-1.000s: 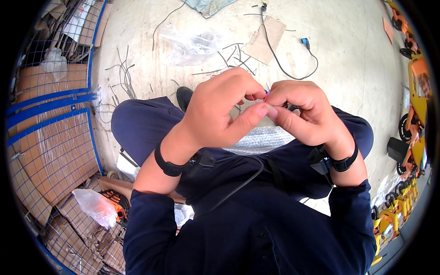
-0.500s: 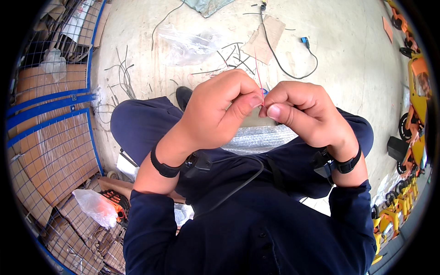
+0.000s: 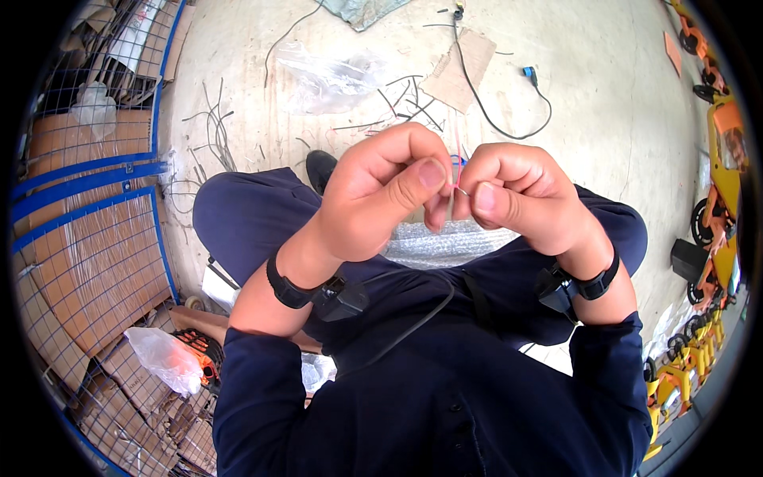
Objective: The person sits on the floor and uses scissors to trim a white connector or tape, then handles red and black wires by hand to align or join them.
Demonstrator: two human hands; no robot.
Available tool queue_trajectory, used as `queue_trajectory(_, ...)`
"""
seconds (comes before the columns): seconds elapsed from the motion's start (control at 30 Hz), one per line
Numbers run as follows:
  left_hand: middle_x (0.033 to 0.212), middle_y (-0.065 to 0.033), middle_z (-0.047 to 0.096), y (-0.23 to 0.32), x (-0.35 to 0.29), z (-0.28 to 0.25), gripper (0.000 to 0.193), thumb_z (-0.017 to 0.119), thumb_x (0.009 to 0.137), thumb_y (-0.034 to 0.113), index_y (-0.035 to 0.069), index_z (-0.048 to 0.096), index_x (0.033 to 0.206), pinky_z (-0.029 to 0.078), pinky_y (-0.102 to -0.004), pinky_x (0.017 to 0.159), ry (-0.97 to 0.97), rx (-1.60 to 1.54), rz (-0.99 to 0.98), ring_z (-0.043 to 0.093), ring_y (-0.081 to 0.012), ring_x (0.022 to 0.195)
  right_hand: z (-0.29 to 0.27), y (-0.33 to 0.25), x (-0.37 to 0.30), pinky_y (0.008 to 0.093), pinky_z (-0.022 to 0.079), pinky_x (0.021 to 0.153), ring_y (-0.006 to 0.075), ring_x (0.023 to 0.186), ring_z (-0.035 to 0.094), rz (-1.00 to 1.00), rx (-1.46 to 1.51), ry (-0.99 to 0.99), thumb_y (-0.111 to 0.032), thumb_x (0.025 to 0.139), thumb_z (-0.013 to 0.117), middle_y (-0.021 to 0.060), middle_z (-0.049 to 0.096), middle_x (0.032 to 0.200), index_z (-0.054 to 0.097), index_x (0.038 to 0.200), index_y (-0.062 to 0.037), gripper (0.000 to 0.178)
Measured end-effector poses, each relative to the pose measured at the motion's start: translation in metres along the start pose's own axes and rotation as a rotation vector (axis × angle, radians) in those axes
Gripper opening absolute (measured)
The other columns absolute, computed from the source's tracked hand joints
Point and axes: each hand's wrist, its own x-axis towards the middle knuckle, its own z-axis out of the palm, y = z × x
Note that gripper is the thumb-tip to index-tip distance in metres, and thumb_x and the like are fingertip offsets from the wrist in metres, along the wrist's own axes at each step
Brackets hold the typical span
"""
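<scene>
Before me, above my lap, my left hand (image 3: 381,191) is closed in a pinch on a thin red wire (image 3: 458,149). My right hand (image 3: 528,195) pinches at the same spot from the other side, its thumb and forefinger on a short pale strand that looks like a bare wire end. The red wire rises away from the fingertips and blurs against the floor. Just beyond the fingers a small blue thing shows partly; its kind is hidden. Silvery padded sheeting (image 3: 441,245) lies below the hands, between my crossed legs.
Ahead on the floor lie a black cable with a blue connector (image 3: 531,72), a cardboard piece (image 3: 462,70), clear plastic film (image 3: 334,78) and several dark cable offcuts (image 3: 213,131). A blue mesh cage (image 3: 94,179) stands left. Yellow wheeled frames (image 3: 725,151) line the right.
The fingertips have come slightly apart, and my left thumb has lifted and turned. The pale strand now shows between the hands. The wire's free length has swung a little to the right.
</scene>
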Motion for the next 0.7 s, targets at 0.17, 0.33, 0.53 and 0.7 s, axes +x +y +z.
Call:
queue_trajectory(0.17, 0.074, -0.005, 0.057, -0.003, 0.002, -0.003, 0.011, 0.057, 0.093, 0.009, 0.001, 0.057, 0.085, 0.042, -0.0228, 0.056, 0.158, 0.608, 0.178, 0.053, -0.0103, 0.062, 0.006, 0.005, 0.002, 0.0236, 0.046, 0.058, 0.0101, 0.065, 0.057, -0.155, -0.699, 0.239, -0.008, 0.09, 0.064, 0.0057, 0.065, 0.082, 0.061, 0.092, -0.0004, 0.009)
queue_trajectory(0.33, 0.071, -0.0065, 0.056, -0.005, 0.01, -0.003, 0.009, 0.06, 0.088, 0.007, 0.001, 0.058, 0.082, 0.041, -0.0245, 0.052, 0.182, 0.841, 0.302, 0.051, -0.0118, 0.058, 0.0, 0.017, 0.006, 0.0269, 0.046, 0.053, 0.0178, 0.06, 0.057, -0.473, -1.075, 0.356, -0.005, 0.083, 0.069, 0.008, 0.062, 0.078, 0.061, 0.091, -0.0015, 0.012)
queue_trajectory(0.53, 0.071, -0.0068, 0.057, -0.007, 0.009, -0.003, 0.011, 0.061, 0.089, 0.009, 0.001, 0.058, 0.082, 0.042, -0.0251, 0.052, 0.236, 0.821, 0.234, 0.052, -0.0132, 0.057, 0.006, 0.014, 0.003, 0.0266, 0.044, 0.05, 0.0163, 0.056, 0.055, -0.358, -1.064, 0.411, -0.003, 0.084, 0.067, 0.0074, 0.061, 0.073, 0.061, 0.091, -0.0025, 0.009)
queue_trajectory(0.7, 0.069, -0.0064, 0.054, -0.005, 0.012, -0.007, 0.013, 0.063, 0.088, 0.011, 0.003, 0.057, 0.081, 0.042, -0.0256, 0.052, 0.138, 0.881, 0.234, 0.052, -0.0146, 0.057, 0.006, 0.012, 0.003, 0.0258, 0.042, 0.05, 0.0147, 0.054, 0.054, -0.297, -0.996, 0.434, -0.003, 0.086, 0.064, 0.0068, 0.058, 0.068, 0.059, 0.09, -0.0026, 0.006)
